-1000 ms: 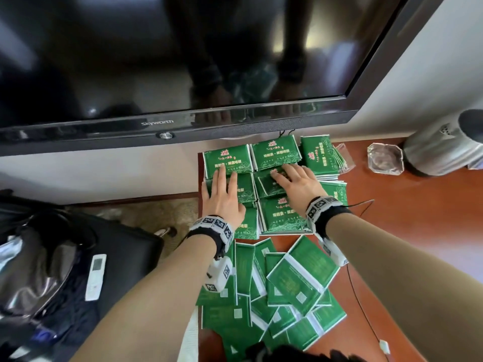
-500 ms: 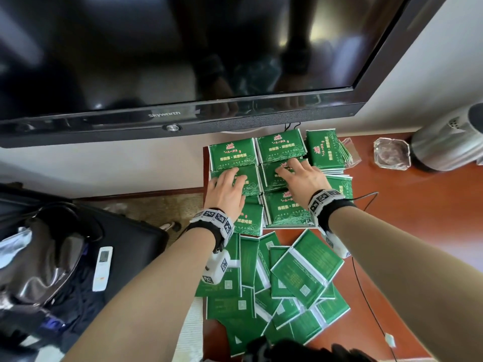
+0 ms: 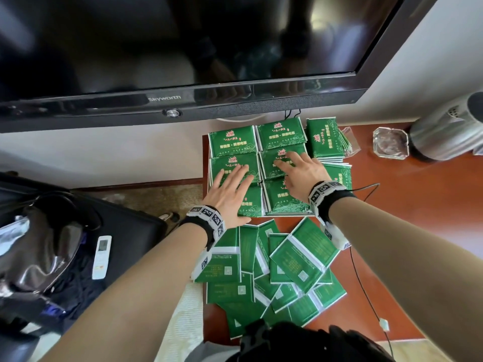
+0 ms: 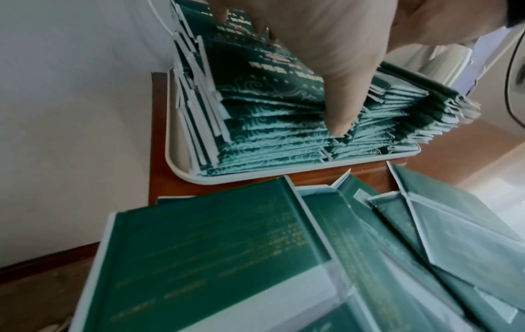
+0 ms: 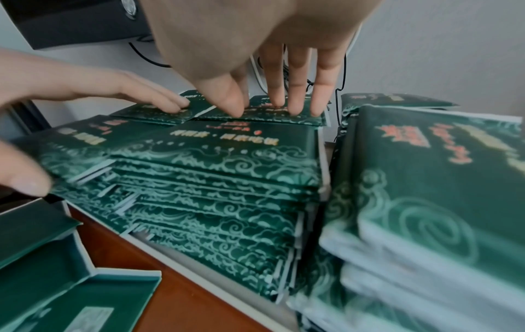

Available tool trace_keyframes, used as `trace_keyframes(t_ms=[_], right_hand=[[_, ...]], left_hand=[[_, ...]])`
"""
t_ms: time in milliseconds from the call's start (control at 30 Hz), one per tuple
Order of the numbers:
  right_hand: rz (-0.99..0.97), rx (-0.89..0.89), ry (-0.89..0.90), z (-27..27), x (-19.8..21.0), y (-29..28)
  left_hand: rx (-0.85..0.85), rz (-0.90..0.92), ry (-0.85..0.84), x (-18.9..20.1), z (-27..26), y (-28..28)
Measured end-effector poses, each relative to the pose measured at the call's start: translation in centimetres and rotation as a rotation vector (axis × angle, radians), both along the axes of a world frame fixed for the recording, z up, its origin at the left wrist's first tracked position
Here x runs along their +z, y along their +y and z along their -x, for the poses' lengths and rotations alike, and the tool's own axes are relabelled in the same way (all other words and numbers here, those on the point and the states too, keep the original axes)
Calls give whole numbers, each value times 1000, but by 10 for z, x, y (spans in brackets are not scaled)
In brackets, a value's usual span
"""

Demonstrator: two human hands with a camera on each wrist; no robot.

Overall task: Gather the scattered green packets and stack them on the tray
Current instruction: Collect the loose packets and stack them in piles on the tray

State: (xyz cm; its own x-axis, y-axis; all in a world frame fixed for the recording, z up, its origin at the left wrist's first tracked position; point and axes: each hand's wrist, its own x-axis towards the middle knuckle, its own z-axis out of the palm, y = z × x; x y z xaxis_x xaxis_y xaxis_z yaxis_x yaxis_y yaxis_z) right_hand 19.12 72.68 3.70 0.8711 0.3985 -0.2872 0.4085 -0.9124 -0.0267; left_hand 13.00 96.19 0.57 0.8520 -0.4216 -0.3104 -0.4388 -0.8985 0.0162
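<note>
Green packets (image 3: 283, 198) stand in neat stacks on a white tray (image 4: 284, 171), front side up. My left hand (image 3: 231, 189) lies flat on the left stacks with fingers spread. In the left wrist view its thumb (image 4: 340, 121) presses the near side of a stack. My right hand (image 3: 300, 173) rests flat on the middle right stack, straight fingertips (image 5: 295, 107) on the top packet. Neither hand grips anything. A loose heap of scattered packets (image 3: 277, 267) lies face down just in front of the tray.
More packet stacks (image 3: 324, 138) stand right of the tray on the red-brown table (image 3: 407, 220). A glass ashtray (image 3: 390, 143) and a silver kettle (image 3: 449, 131) sit at the back right. A television (image 3: 183, 48) hangs above. A black suitcase (image 3: 125, 226) lies left of the table. A thin cable (image 3: 366, 291) crosses it.
Both hands stay flat on the stacked packets. The left hand's fingers have angled a little to the right. The scattered heap has not moved.
</note>
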Motion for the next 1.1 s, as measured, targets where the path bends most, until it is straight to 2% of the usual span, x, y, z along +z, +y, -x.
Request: trace_keyframes(t_ms=[167, 400, 500, 633, 767, 900, 967, 1100], right_hand=[[-14, 2, -6, 6, 3, 2], [-67, -27, -20, 14, 23, 6], [-111, -66, -36, 25, 31, 8], [-125, -163, 50, 54, 41, 8], [-84, -252, 144, 94, 37, -5], [-36, -332, 247, 143, 24, -22], [-18, -348, 318, 165, 12, -29], [23, -301, 422, 192, -13, -36]], left_hand=[[77, 40, -7, 3, 0, -6], [82, 79, -39, 9, 11, 0], [68, 114, -97, 18, 22, 5], [-20, 170, -142, 28, 43, -3], [-48, 232, 17, 29, 76, -27], [-46, 190, 232, 10, 118, -42], [18, 153, 313, 1, 140, -41], [258, 176, 384, -8, 170, -29]])
